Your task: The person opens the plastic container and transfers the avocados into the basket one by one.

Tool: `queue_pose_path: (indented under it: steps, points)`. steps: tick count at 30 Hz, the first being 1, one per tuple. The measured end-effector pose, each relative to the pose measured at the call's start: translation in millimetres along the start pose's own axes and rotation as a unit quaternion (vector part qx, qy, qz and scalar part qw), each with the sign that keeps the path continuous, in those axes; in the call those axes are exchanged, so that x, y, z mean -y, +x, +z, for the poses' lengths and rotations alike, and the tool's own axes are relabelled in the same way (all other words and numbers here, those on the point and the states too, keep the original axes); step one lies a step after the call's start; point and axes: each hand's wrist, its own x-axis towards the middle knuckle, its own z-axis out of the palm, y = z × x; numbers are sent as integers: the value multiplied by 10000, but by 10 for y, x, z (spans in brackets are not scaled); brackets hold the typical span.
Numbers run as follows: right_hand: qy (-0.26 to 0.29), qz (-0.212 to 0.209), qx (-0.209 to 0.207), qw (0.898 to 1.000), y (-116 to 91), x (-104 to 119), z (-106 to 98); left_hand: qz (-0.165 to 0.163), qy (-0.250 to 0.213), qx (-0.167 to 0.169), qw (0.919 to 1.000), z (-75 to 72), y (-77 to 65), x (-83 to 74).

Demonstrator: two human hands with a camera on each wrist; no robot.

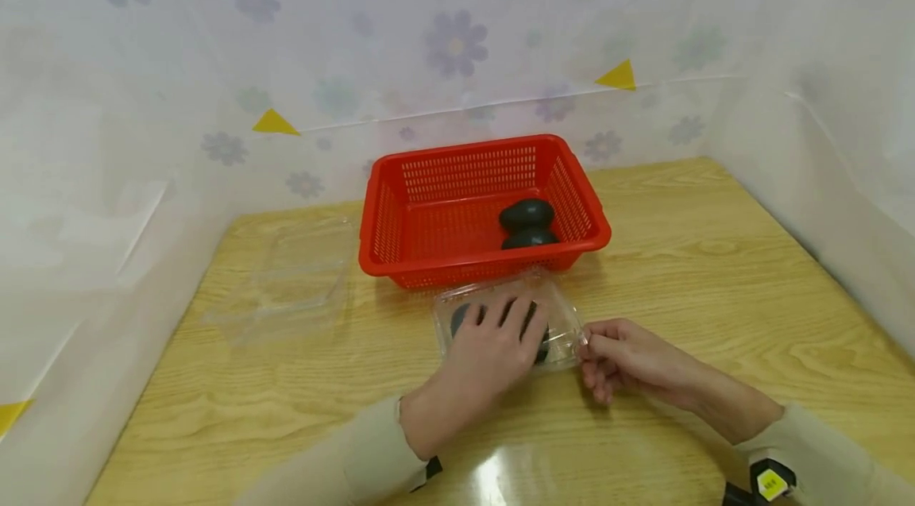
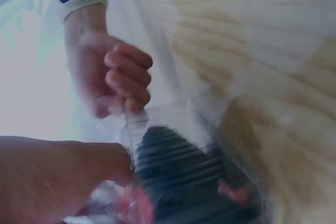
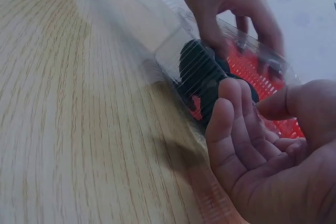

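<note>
A clear plastic clamshell box sits on the table just in front of the red basket, with dark green avocados inside. My left hand rests over its top, fingers spread and fingertips pressing on the lid. At the box's right front corner, my right hand pinches the rim between thumb and index finger; its other fingers curl loosely below. The right wrist view shows the dark avocados through the ribbed wall of the box, partly covered by the fingers.
Behind the box stands a red plastic basket holding two more avocados at its right side. Another clear clamshell box lies unfolded at the left of the wooden table. Flowered sheeting surrounds the table's back and sides.
</note>
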Motion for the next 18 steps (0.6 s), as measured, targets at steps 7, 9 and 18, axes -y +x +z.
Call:
queue_pose_path:
  steps: [7, 9, 18]
  points:
    - [-175, 2, -164, 9997, -9, -5, 3, -753, -593, 1899, 9771, -100, -182, 133]
    - [-221, 29, -96, 9997, -4, 0, 4, -739, -709, 2099, 9724, -117, -182, 163]
    - [-400, -61, 8, 9992, -58, 20, -75, -756, -1425, 2208, 9619, -237, -116, 413]
